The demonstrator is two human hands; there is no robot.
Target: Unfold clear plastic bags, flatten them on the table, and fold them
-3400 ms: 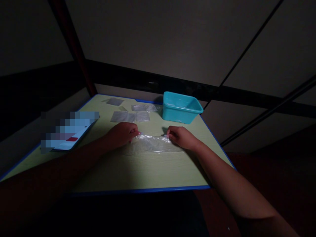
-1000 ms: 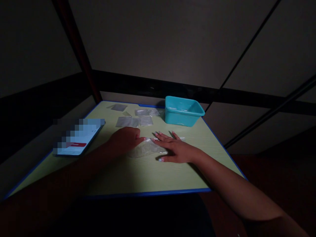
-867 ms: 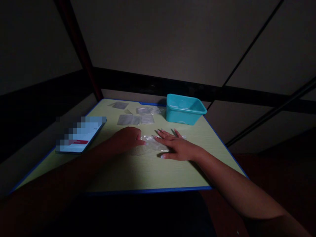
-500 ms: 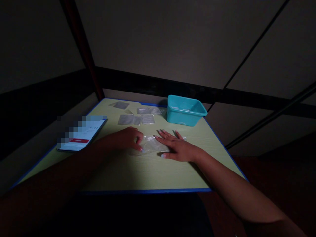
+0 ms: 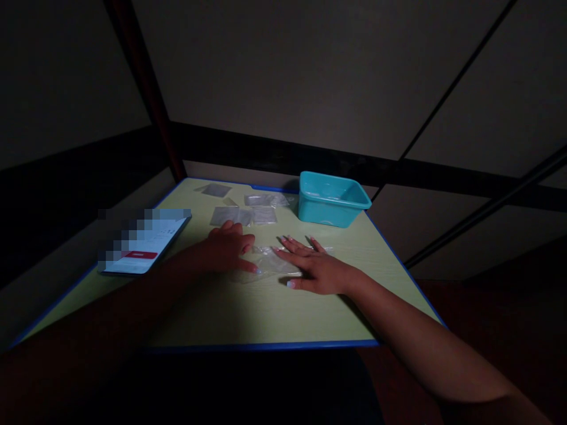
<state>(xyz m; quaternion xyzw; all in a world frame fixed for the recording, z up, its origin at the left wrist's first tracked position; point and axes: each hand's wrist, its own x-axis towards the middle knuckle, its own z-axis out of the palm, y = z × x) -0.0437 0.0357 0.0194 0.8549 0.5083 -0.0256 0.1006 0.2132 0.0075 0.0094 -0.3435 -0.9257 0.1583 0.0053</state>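
Note:
A clear plastic bag (image 5: 275,260) lies flat on the table in front of me, partly covered by both hands. My right hand (image 5: 316,268) rests palm down on its right part, open with the fingers spread. At the bag's left end is my left hand (image 5: 231,248). Its thumb stretches over the plastic, apart from the bent forefinger, and the other fingers are loosely curled; I see nothing held between them. Behind the hands, several small clear plastic bags (image 5: 264,215) are laid out, some overlapping.
A turquoise plastic basket (image 5: 328,212) stands at the back right of the pale, blue-edged table (image 5: 266,316). On the left lies a tablet (image 5: 148,242) with its screen lit. Dark wall panels (image 5: 283,77) close off the back.
My left hand has shifted slightly left, and its thumb and forefinger are a little further apart. My right hand stays nearly in place on the plastic bag.

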